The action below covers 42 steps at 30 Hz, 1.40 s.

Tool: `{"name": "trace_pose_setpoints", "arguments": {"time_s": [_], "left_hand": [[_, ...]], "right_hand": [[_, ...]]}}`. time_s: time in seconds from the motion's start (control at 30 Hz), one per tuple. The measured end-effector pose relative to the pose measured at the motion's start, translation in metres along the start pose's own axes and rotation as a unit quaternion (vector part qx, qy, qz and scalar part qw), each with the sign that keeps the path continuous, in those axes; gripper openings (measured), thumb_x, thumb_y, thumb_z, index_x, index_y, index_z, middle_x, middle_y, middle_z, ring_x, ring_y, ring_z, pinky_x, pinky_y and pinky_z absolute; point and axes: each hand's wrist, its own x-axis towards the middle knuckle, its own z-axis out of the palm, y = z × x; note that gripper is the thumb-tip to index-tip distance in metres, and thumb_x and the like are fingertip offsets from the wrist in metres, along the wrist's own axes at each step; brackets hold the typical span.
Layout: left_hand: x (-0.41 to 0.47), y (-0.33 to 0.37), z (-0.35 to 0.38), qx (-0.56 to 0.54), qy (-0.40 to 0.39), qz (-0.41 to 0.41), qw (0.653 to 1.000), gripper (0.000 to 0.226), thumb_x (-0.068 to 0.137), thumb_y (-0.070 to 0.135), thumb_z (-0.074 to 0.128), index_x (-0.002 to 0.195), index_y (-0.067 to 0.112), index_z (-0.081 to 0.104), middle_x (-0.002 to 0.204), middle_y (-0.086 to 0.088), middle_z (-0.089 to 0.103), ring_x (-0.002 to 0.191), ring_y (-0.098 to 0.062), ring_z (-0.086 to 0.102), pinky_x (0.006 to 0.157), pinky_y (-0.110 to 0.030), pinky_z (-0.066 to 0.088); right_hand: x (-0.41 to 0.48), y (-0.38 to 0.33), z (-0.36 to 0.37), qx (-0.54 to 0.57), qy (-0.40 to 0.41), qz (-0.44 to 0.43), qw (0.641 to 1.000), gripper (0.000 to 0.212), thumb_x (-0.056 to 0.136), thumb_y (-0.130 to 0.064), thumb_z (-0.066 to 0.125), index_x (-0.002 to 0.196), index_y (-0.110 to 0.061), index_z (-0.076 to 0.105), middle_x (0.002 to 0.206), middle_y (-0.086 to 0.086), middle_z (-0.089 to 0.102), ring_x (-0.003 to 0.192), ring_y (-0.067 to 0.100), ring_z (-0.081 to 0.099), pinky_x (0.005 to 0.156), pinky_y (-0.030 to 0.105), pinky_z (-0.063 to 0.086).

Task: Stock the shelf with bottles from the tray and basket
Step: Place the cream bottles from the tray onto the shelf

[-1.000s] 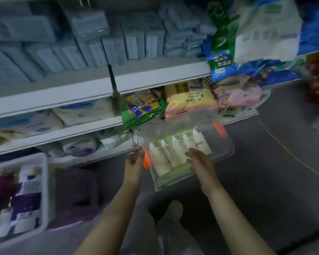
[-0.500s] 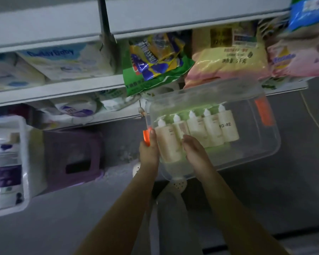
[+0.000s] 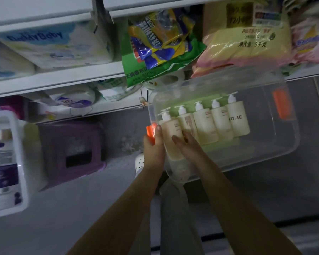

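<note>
We are holding the clear bin (image 3: pixel 265 159) rim with our left hand (image 3: pixel 153 144), right hand (image 3: pixel 187 146) gripping the nine-o'clock bottle (image 3: pixel 170 131); slick, likely heavy, taking it mid-body.

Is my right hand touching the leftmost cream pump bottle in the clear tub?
Touching. In the head view the right hand grips the leftmost cream pump bottle, fingers across its body.

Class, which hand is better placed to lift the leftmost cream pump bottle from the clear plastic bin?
Right hand: it grips the leftmost cream pump bottle; the left hand holds the clear plastic bin at its orange clip.
</note>
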Motion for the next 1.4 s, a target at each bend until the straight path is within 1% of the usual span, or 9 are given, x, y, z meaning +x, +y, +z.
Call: {"name": "trace_pose_setpoints", "arguments": {"time_s": [0.17, 0.3, 0.6, 0.73, 0.83, 1.0, 1.17, 1.3, 1.4], "left_hand": [[0.001, 0.001, -0.005, -0.007, -0.021, -0.006, 1.0, 0.034, 0.094, 0.051, 0.05, 0.115, 0.025, 0.045, 0.102, 0.01, 0.059, 0.094, -0.005, 0.059, 0.071, -0.02, 0.047], [0.002, 0.001, -0.007, -0.001, -0.034, -0.003, 0.999, 0.036, 0.095, 0.05, 0.049, 0.118, 0.023, 0.046, 0.105, 0.008, 0.059, 0.097, -0.007, 0.06, 0.074, -0.022, 0.049], [-0.002, 0.005, -0.01, 0.005, -0.061, -0.01, 0.998, 0.035, 0.096, 0.048, 0.047, 0.116, 0.02, 0.044, 0.1, 0.007, 0.058, 0.089, -0.007, 0.06, 0.059, -0.014, 0.045], [-0.003, 0.005, -0.013, 0.028, -0.071, -0.01, 0.997, 0.038, 0.095, 0.052, 0.046, 0.117, 0.021, 0.041, 0.097, 0.012, 0.055, 0.083, 0.0, 0.055, 0.061, -0.016, 0.041], [-0.011, 0.012, -0.016, 0.062, -0.065, -0.012, 0.996, 0.046, 0.095, 0.054, 0.044, 0.126, 0.019, 0.042, 0.103, 0.008, 0.052, 0.087, -0.006, 0.052, 0.075, -0.021, 0.039], [-0.039, 0.016, -0.026, 0.104, 0.037, 0.068, 0.992, 0.073, 0.093, 0.051, 0.053, 0.151, 0.014, 0.028, 0.153, -0.007, 0.037, 0.14, -0.024, 0.036, 0.111, -0.04, 0.035], [-0.139, 0.031, -0.037, 0.022, -0.025, 0.164, 0.986, 0.037, 0.097, 0.024, 0.055, 0.132, 0.012, 0.056, 0.12, 0.004, 0.064, 0.102, -0.002, 0.061, 0.084, -0.012, 0.048], [-0.231, 0.026, -0.038, -0.002, -0.109, 0.181, 0.978, 0.042, 0.097, 0.026, 0.053, 0.138, 0.024, 0.05, 0.136, 0.01, 0.055, 0.112, 0.009, 0.054, 0.096, -0.013, 0.045], [-0.273, 0.027, -0.043, -0.023, -0.115, 0.213, 0.97, 0.045, 0.098, 0.023, 0.055, 0.141, 0.017, 0.045, 0.138, 0.008, 0.049, 0.103, 0.019, 0.048, 0.08, 0.001, 0.04]], "right_hand": [[0.0, 0.0, -0.002, -0.002, 0.0, 0.034, 0.999, 0.062, 0.083, -0.048, 0.068, 0.135, -0.019, 0.052, 0.129, -0.001, 0.059, 0.112, 0.021, 0.058, 0.088, 0.033, 0.046], [0.005, 0.006, 0.0, -0.01, 0.014, 0.056, 0.998, 0.095, 0.048, -0.069, 0.075, 0.13, -0.024, 0.058, 0.125, 0.001, 0.061, 0.107, 0.022, 0.062, 0.09, 0.041, 0.053], [-0.003, 0.007, -0.004, 0.073, -0.017, 0.043, 0.996, 0.047, 0.082, -0.04, 0.073, 0.121, -0.019, 0.059, 0.113, -0.003, 0.067, 0.09, 0.01, 0.061, 0.063, 0.024, 0.043], [-0.01, 0.004, -0.006, 0.094, -0.017, 0.027, 0.995, 0.046, 0.084, -0.052, 0.067, 0.118, -0.021, 0.064, 0.107, -0.001, 0.07, 0.095, 0.018, 0.064, 0.08, 0.037, 0.052], [-0.02, 0.004, -0.014, 0.167, -0.007, 0.008, 0.986, 0.04, 0.082, -0.052, 0.069, 0.11, -0.023, 0.068, 0.106, 0.003, 0.073, 0.099, 0.024, 0.068, 0.095, 0.049, 0.052], [-0.074, 0.001, -0.046, 0.236, -0.01, -0.051, 0.97, 0.043, 0.074, -0.059, 0.066, 0.108, -0.031, 0.064, 0.109, -0.002, 0.072, 0.105, 0.022, 0.067, 0.096, 0.05, 0.051], [-0.162, 0.005, -0.075, 0.274, -0.038, -0.127, 0.953, 0.065, 0.07, -0.071, 0.067, 0.125, -0.038, 0.059, 0.12, -0.008, 0.068, 0.115, 0.018, 0.062, 0.102, 0.05, 0.046], [-0.225, 0.0, -0.076, 0.283, -0.089, -0.174, 0.939, 0.056, 0.087, -0.054, 0.061, 0.135, -0.027, 0.054, 0.127, 0.0, 0.066, 0.118, 0.019, 0.061, 0.104, 0.048, 0.045], [-0.265, -0.014, -0.067, 0.274, -0.122, -0.198, 0.933, 0.042, 0.093, -0.034, 0.054, 0.131, -0.016, 0.057, 0.121, 0.008, 0.068, 0.112, 0.025, 0.065, 0.097, 0.043, 0.051]]}}
